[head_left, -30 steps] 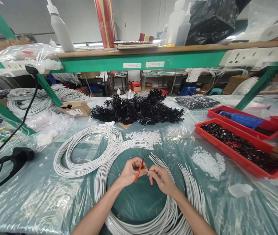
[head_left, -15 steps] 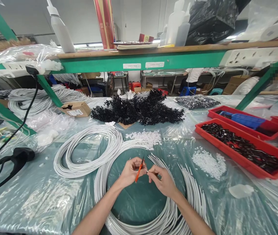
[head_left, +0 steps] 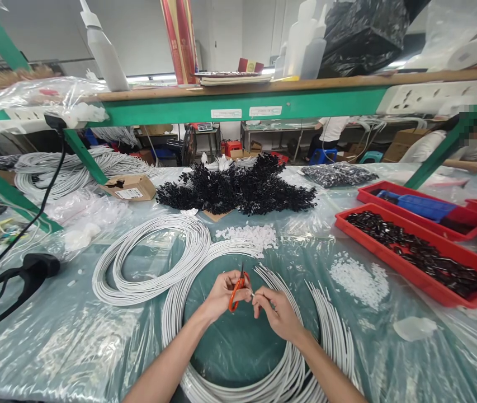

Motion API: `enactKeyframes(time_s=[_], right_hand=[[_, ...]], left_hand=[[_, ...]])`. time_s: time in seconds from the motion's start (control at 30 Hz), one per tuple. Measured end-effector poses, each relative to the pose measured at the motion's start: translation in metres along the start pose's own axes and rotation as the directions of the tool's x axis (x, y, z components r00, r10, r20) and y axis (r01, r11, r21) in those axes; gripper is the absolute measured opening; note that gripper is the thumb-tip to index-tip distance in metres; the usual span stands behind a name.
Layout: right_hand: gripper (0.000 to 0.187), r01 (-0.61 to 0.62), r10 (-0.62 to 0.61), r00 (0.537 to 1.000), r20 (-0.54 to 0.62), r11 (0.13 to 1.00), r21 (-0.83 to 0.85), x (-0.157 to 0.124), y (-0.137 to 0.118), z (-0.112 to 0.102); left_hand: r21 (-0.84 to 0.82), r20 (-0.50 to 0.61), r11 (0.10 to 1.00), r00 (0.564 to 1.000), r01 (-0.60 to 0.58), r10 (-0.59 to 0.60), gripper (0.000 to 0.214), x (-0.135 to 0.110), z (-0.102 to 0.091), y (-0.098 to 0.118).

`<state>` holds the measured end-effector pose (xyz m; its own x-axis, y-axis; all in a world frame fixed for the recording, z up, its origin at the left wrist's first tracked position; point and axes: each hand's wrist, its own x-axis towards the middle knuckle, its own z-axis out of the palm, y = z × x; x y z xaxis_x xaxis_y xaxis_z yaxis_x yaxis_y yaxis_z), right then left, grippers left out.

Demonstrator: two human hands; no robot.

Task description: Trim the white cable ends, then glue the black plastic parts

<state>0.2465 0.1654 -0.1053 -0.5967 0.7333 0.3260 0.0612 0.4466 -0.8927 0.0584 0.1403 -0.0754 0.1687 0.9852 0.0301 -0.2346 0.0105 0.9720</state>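
Observation:
My left hand [head_left: 221, 295] is closed around small orange-handled snips [head_left: 235, 294], blades pointing up. My right hand [head_left: 277, 312] pinches the end of a thin white cable [head_left: 255, 294] right beside the snips' blades. Both hands hover over the middle of a big coil of white cables [head_left: 305, 364] lying on the plastic-covered green table [head_left: 74, 341]. A second white coil [head_left: 150, 257] lies to the left.
A heap of black parts [head_left: 242, 193] and white bits [head_left: 255, 235] lie ahead. More white bits [head_left: 359, 277] sit right, by red trays [head_left: 414, 252] of dark pieces. A black tool [head_left: 24, 268] and cardboard box [head_left: 131, 186] are left. A green shelf [head_left: 238, 103] hangs overhead.
The snips have turned in my left hand, so the orange loop handle now shows. A co-worker's hand at the red tray's right end has gone from view.

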Motion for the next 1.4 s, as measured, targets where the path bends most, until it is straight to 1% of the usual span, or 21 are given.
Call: enactKeyframes(time_s=[0.17,0.3,0.37,0.47,0.57,0.7,0.77,0.87,1.03,1.1,1.17,1.27,1.33,1.4], right_hand=[[0.049,-0.031,0.028,0.999,0.036,0.998,0.063,0.001,0.0,0.0],[0.046,-0.032,0.032,0.999,0.029,0.999,0.017,0.001,0.001,0.001],[0.042,-0.023,0.023,1.0,-0.002,0.999,-0.049,0.001,0.003,0.001],[0.037,-0.019,0.005,0.997,-0.083,0.987,-0.159,0.003,0.01,-0.002],[0.033,-0.046,0.004,0.985,-0.172,0.969,-0.243,0.005,0.018,-0.01],[0.033,-0.1,0.01,0.965,-0.262,0.939,-0.33,0.007,0.029,-0.024],[0.033,-0.124,0.015,0.958,-0.286,0.922,-0.366,0.007,0.035,-0.029],[0.033,-0.147,0.022,0.956,-0.292,0.898,-0.415,0.008,0.041,-0.031],[0.035,-0.197,0.034,0.948,-0.316,0.844,-0.498,0.011,0.046,-0.034],[0.036,-0.24,0.054,0.939,-0.34,0.811,-0.534,0.011,0.045,-0.044],[0.035,-0.32,0.1,0.918,-0.384,0.759,-0.568,0.009,0.044,-0.059],[0.031,-0.501,0.244,0.852,-0.462,0.634,-0.589,0.001,0.047,-0.089],[0.027,-0.595,0.364,0.803,-0.473,0.539,-0.596,-0.006,0.051,-0.105],[0.02,-0.65,0.457,0.757,-0.466,0.457,-0.607,-0.013,0.055,-0.116]], left_hand=[[0.034,-0.068,0.998,0.996,-0.054,0.056,0.052,0.002,-0.005,0.001],[0.108,-0.141,0.99,0.984,-0.092,0.107,0.05,0.008,-0.018,-0.004],[0.166,-0.18,0.983,0.977,-0.079,0.109,0.048,0.012,-0.024,-0.009],[0.281,-0.251,0.958,0.96,-0.049,0.123,0.037,0.017,-0.035,-0.019],[0.383,-0.298,0.924,0.944,-0.015,0.139,0.027,0.02,-0.048,-0.029],[0.471,-0.323,0.882,0.934,0.018,0.153,0.023,0.024,-0.064,-0.039],[0.501,-0.331,0.865,0.929,0.024,0.166,0.021,0.026,-0.069,-0.043],[0.536,-0.338,0.844,0.923,0.027,0.185,0.019,0.028,-0.073,-0.046],[0.567,-0.348,0.824,0.912,0.021,0.216,0.021,0.029,-0.075,-0.047],[0.57,-0.346,0.822,0.912,0.016,0.222,0.024,0.028,-0.073,-0.046],[0.571,-0.344,0.821,0.911,0.012,0.226,0.026,0.028,-0.072,-0.045],[0.573,-0.343,0.819,0.912,0.013,0.226,0.029,0.028,-0.07,-0.045],[0.575,-0.34,0.818,0.915,0.018,0.219,0.03,0.027,-0.069,-0.045],[0.577,-0.337,0.816,0.917,0.023,0.212,0.03,0.027,-0.069,-0.044]])
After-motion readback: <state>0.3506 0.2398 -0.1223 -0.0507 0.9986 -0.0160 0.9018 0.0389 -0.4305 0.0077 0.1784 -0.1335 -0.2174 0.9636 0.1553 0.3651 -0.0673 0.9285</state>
